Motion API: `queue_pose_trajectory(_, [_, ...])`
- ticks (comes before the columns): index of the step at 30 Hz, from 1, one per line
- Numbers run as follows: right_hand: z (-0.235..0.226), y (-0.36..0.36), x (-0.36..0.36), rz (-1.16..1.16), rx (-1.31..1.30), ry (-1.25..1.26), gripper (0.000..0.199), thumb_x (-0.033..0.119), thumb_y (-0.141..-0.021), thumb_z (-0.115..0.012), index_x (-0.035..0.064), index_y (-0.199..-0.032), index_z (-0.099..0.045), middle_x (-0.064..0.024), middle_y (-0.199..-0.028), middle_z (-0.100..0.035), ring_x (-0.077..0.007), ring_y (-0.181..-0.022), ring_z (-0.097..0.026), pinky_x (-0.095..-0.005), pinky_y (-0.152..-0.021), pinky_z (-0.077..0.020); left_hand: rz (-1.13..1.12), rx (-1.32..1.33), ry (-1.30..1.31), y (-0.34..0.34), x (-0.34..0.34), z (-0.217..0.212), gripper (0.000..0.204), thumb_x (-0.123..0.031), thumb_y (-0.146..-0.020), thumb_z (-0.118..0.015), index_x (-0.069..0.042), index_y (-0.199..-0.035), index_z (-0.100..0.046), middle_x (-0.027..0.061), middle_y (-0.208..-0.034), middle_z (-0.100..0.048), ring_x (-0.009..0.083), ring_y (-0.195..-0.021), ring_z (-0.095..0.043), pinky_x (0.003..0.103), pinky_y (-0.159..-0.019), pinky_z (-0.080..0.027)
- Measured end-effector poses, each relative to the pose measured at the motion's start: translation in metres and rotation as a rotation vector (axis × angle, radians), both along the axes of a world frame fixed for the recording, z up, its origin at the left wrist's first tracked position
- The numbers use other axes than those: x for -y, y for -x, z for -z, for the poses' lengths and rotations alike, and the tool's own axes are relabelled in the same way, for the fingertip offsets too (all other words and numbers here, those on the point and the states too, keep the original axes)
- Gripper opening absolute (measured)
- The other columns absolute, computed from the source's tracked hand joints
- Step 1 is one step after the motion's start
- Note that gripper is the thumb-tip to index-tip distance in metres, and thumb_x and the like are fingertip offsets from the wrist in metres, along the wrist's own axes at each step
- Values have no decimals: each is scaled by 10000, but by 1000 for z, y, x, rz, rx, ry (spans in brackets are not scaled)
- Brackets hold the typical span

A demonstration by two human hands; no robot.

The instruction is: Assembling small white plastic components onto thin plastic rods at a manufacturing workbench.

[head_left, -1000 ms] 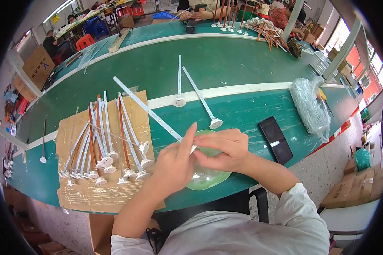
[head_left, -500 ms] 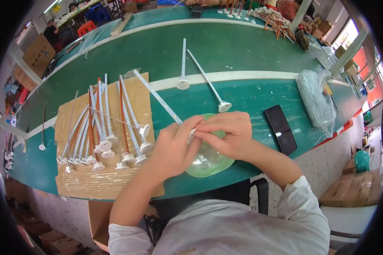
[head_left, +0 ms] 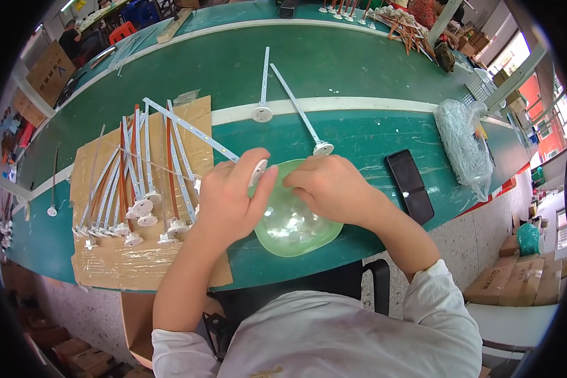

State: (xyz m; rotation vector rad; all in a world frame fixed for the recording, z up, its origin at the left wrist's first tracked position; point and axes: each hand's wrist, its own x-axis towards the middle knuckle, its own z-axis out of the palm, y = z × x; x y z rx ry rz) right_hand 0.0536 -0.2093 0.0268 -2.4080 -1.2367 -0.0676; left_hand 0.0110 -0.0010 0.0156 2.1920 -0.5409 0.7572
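My left hand is closed around a slim LED light strip near its round white base. The strip slants away to the far left, over the cardboard. My right hand is just to the right, above a green plastic bowl. Its fingers are curled together at the bowl's far part, and what they hold, if anything, is hidden. Shiny small contents in the bowl are too blurred to name. Beyond my hands lie two more LED strips with white bases, one upright-pointing strip and one slanted strip.
A cardboard sheet on the green table bears several LED strips with white bases. To the right lie a dark phone and a bundle in clear plastic wrap. A chair armrest stands at the table's near edge.
My right hand has come away from the strip's white base to the bowl. My left hand has moved slightly left with the strip, which now lies at a flatter slant.
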Motion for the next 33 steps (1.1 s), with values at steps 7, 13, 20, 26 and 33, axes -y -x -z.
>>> queue_pose_trajectory(7, [2,2,-5,85,-69,124,177,86,-765,-716,31,-933,-705,-130,-840,-687,-340,-819,-678,-444,-705,-541,-3,-33,-123,2,2,6,216,-165,-866,-712,-59,-1030,-620,104,-610,-603,293,-547,-615,392,-540,-470])
queue_pose_trajectory(13, [4,3,-8,115,-99,110,167,63,-766,-699,18,-926,-707,-135,-856,-690,-361,-820,-677,-451,-730,-549,-9,51,-200,4,2,3,224,-154,-835,-728,-60,-1017,-636,68,-547,-551,263,-508,-588,371,-535,-456])
queue_pose_trajectory(20, [4,0,-8,137,-168,163,144,75,-777,-688,-7,-895,-698,-155,-887,-688,-368,-823,-676,-451,-738,-551,-20,85,-278,7,5,1,219,-146,-818,-732,-59,-999,-645,61,-549,-553,251,-518,-587,369,-548,-451])
queue_pose_trajectory(26, [8,4,-9,104,-95,35,114,80,-784,-681,-8,-854,-679,-172,-888,-662,-383,-814,-672,-473,-718,-554,-5,91,-278,7,5,3,227,-115,-805,-746,-57,-1007,-660,83,-552,-541,274,-510,-543,386,-501,-408])
queue_pose_trajectory(33, [15,0,-10,116,-115,58,130,77,-783,-683,-4,-884,-665,-177,-911,-653,-386,-833,-662,-467,-738,-545,14,72,-331,3,6,8,232,-120,-815,-728,-56,-1025,-654,79,-585,-586,267,-532,-582,382,-532,-431])
